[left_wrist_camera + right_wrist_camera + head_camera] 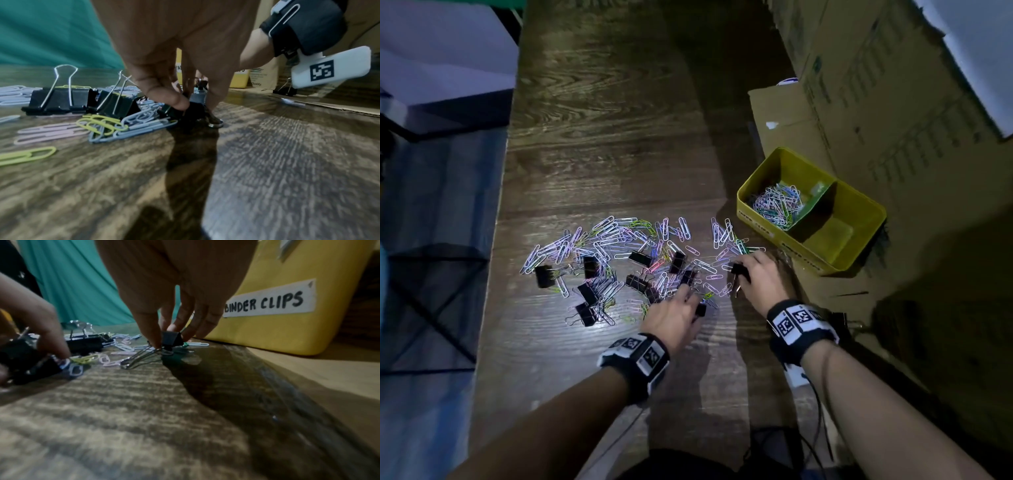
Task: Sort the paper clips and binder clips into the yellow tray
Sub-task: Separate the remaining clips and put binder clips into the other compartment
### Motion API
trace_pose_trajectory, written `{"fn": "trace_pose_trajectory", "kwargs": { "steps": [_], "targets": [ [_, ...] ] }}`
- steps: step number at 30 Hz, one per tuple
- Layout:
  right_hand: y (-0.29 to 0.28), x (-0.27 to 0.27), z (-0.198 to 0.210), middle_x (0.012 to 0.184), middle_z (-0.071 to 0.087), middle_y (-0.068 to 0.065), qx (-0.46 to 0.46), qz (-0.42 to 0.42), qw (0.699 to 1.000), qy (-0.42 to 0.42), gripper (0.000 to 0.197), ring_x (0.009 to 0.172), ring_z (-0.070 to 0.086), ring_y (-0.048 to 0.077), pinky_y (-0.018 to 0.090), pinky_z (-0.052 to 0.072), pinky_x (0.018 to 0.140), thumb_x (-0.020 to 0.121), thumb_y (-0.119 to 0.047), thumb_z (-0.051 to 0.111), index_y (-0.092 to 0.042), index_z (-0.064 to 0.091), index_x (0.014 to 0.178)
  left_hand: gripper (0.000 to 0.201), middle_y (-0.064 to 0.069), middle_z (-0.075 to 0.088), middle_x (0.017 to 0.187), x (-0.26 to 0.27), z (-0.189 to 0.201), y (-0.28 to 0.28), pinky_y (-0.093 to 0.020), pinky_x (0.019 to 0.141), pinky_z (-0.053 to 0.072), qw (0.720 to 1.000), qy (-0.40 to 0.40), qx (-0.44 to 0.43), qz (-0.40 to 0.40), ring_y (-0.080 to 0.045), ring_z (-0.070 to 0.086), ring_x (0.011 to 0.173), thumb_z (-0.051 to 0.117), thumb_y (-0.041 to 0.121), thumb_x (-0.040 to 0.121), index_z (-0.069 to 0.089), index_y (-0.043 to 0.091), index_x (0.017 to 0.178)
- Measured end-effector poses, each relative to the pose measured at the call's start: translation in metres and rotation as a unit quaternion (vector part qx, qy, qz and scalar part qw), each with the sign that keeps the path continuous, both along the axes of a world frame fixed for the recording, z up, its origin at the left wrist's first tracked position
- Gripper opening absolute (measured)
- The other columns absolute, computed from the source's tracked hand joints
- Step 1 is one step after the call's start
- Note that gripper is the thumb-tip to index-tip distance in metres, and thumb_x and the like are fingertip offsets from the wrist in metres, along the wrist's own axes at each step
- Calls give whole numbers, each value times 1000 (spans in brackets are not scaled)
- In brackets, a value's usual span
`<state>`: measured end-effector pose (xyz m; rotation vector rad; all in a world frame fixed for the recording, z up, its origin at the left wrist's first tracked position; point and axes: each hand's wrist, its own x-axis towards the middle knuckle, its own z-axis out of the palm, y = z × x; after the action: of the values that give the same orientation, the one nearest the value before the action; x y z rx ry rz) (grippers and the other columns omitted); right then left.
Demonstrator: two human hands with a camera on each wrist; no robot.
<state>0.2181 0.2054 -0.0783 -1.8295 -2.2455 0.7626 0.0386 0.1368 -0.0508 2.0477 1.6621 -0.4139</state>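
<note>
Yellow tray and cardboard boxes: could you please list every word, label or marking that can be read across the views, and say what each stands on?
"BINDER CLIPS": white handwritten label on the yellow plastic tray.
"Quality.": print on the brown cardboard box beside the tray.
Second tray label: too small to read from the head view.
Cardboard box printing: blurred, unreadable.
Black-and-white square code tags on the black wristbands: patterns only, no words.

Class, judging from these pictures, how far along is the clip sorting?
Done: one compartment of the yellow tray holds paper clips; the other looks empty. In hand: the right hand pinches a binder clip; the left hand grips another. Left: the mixed pile on the table.
</note>
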Motion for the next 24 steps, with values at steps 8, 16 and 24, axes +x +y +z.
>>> {"fn": "trace_pose_trajectory", "kwargs": {
  "steps": [8,16,24],
  "targets": [
    [-19,23,24,84,56,0,-91,0,987,132,30,76,57,17,27,49,72,70,-6,74,-14,70,99,34,-7,55,103,-21,-11,-17,-32,42,45,996,-62,58,-37,-27,65,58,65,32,74,53,18,102],
    [-75,2,15,100,57,-1,-221,143,962,75,35,89,58,15,28,50,85,77,-21,67,-21,64,111,31,0,63,93,-46,-23,-44,-21,37,48,973,-125,134,-142,-14,63,57,65,40,69,51,24,91],
    [-67,-14,20,117,59,-4,-170,162,972,25,40,104,59,17,29,46,88,82,-49,61,-31,56,118,36,-2,56,106,-37,-6,20,-36,52,54,976,-144,157,-38,-25,64,69,47,51,88,51,24,111]
  ]
}}
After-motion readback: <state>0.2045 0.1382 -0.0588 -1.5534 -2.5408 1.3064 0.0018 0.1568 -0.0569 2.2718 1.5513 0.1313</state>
